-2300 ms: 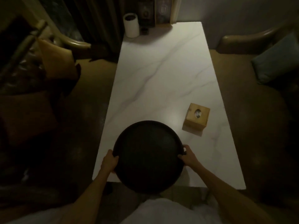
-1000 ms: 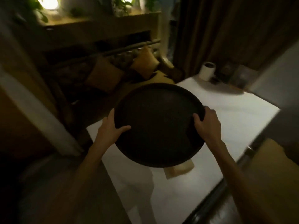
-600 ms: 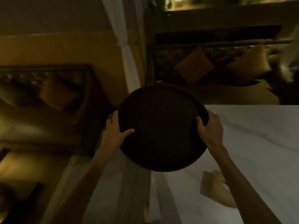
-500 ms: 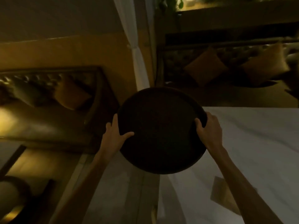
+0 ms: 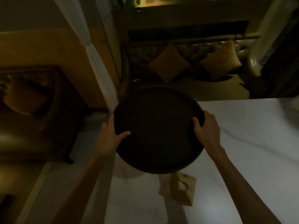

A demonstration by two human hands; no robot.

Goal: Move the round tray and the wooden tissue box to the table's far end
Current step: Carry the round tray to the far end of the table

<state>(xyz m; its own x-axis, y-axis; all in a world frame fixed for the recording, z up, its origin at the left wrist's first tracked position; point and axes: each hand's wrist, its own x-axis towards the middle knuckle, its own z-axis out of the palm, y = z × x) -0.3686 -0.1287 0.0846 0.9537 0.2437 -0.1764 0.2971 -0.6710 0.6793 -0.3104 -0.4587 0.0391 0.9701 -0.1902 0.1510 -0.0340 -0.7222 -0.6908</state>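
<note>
A dark round tray (image 5: pixel 157 126) hangs in the air over the left edge of the white marble table (image 5: pixel 242 135). My left hand (image 5: pixel 113 135) grips its left rim, thumb lying on the tray's inner face. My right hand (image 5: pixel 206 126) grips the right rim. The wooden tissue box (image 5: pixel 179 189) stands on the table just below the tray, between my forearms, its oval opening on top.
A sofa with two tan cushions (image 5: pixel 168 65) runs beyond the table's far side. A white curtain (image 5: pixel 90 46) hangs at the upper left. A dark cabinet (image 5: pixel 53 102) stands on the left. Pale floor (image 5: pixel 53 191) lies at the lower left.
The tray has been lifted off the table and carried along its side while my view swung round. In the last half second the tissue box has come nearer the frame's middle.
</note>
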